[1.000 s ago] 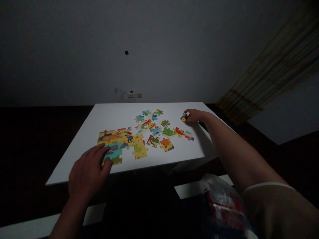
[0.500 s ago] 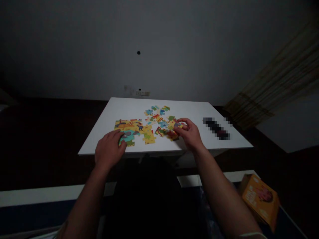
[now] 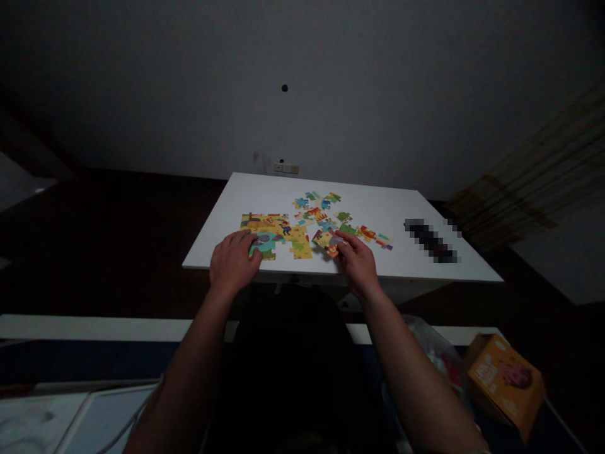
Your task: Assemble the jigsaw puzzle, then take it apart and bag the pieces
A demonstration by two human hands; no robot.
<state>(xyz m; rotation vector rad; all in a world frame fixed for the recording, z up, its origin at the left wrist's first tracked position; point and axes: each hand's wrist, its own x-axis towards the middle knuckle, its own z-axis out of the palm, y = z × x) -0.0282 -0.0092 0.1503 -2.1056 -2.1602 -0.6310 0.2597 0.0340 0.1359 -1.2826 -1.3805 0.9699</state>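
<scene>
The worktop (image 3: 258, 191) is a white, flat slab with straight edges, wider than it is deep. Toward its left lies a joined puzzle section (image 3: 269, 225), mostly yellow with a teal patch, a notch open in its near side. Loose puzzle pieces (image 3: 326, 224) spread over the middle, some touching, trailing rightward. Well apart, farther right, lies a dark, elongated, pixelated object (image 3: 430, 241).

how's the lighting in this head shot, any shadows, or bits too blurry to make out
Head view: dim overall, the white table standing out against the dark floor; head view: a shadow under the puzzle piece in the right hand; head view: blocky pixelation hides something on the table's right.
</scene>
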